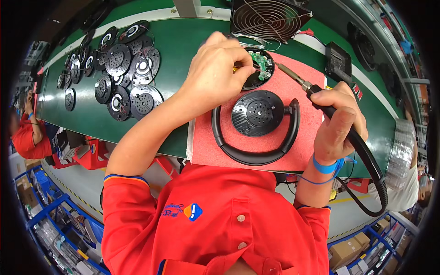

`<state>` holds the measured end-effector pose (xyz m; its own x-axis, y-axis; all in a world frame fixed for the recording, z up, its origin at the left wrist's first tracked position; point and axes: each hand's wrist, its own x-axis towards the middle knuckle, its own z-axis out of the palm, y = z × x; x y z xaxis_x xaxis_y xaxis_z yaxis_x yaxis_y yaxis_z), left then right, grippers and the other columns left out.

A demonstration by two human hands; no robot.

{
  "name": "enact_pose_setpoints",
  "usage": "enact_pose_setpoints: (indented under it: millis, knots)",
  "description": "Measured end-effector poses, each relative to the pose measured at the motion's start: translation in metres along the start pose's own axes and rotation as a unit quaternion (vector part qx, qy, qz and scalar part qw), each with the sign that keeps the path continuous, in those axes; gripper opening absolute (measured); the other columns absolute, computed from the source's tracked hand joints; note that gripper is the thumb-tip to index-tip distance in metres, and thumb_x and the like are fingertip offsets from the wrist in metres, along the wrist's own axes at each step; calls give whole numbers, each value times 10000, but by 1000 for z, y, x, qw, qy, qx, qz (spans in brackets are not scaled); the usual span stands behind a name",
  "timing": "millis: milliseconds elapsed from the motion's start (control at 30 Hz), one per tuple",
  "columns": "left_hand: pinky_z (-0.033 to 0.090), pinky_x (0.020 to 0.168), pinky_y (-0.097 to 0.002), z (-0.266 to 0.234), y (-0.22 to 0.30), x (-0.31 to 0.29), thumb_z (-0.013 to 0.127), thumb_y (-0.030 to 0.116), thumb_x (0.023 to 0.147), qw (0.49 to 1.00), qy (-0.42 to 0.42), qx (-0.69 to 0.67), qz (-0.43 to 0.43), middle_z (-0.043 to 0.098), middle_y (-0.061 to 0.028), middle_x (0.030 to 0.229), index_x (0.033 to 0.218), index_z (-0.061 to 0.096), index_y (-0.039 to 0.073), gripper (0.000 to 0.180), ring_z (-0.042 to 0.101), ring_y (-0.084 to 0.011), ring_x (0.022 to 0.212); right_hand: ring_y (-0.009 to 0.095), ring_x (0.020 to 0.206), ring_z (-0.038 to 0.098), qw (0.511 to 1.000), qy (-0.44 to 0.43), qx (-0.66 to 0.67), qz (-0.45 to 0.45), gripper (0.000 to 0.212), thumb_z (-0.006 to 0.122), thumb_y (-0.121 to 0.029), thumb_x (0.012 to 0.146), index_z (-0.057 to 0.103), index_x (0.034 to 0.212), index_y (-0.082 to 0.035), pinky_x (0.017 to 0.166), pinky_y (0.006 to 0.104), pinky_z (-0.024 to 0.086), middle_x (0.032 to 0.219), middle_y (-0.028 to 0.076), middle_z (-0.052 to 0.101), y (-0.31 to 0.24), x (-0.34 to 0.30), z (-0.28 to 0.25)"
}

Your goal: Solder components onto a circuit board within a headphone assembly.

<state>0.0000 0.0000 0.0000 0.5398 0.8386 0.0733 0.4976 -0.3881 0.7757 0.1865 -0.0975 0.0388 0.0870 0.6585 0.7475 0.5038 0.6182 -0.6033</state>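
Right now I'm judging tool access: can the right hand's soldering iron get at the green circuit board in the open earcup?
Probably yes: the soldering iron points at the circuit board, with bare pink mat between.

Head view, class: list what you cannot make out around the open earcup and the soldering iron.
- What the left hand pinches: hidden by its fingers.
- Parts on the green circuit board in the open earcup: too small.
- Soldering iron grip: covered by the right hand.

An electronics assembly line in a factory is shown: a green conveyor belt (105,121) crosses the frame, round speaker parts (121,75) are heaped at upper left, and storage racks (50,220) are seen at lower left.
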Motion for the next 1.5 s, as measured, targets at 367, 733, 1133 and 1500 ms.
enact_pose_setpoints:
  millis: [367, 733, 1133, 1500]
  knots:
    - [348, 960, -371, 4, -13, 1, 680, 90, 700, 982, 112, 69, 139, 589, -59, 1120, 722, 625, 38, 78, 442, -288, 1103, 127, 474, 423, 998, -25, -31, 39, 259, 549, -147, 869, 644, 676, -4, 450, 263, 319, 565, 50, 577, 10, -10, 12]
    - [322, 974, -382, 7, -14, 0, 679, 113, 702, 980, 124, 79, 132, 590, -44, 1122, 719, 631, 46, 85, 435, -280, 1111, 130, 482, 453, 996, -45, -36, 67, 234, 569, -138, 859, 652, 688, -1, 453, 257, 335, 551, 45, 563, 14, -10, 16]
    - [334, 960, -383, 8, -15, 1, 679, 118, 702, 979, 130, 84, 135, 594, -42, 1113, 715, 637, 47, 83, 439, -278, 1103, 131, 491, 470, 993, -63, -50, 82, 229, 575, -130, 871, 659, 697, -7, 464, 260, 344, 568, 49, 586, 12, -8, 17]
    - [334, 960, -384, 9, -16, 1, 681, 123, 700, 977, 134, 87, 138, 593, -42, 1117, 718, 641, 51, 85, 438, -278, 1110, 129, 482, 465, 993, -63, -46, 84, 221, 584, -123, 866, 659, 693, -7, 458, 257, 341, 565, 50, 589, 12, -9, 18]
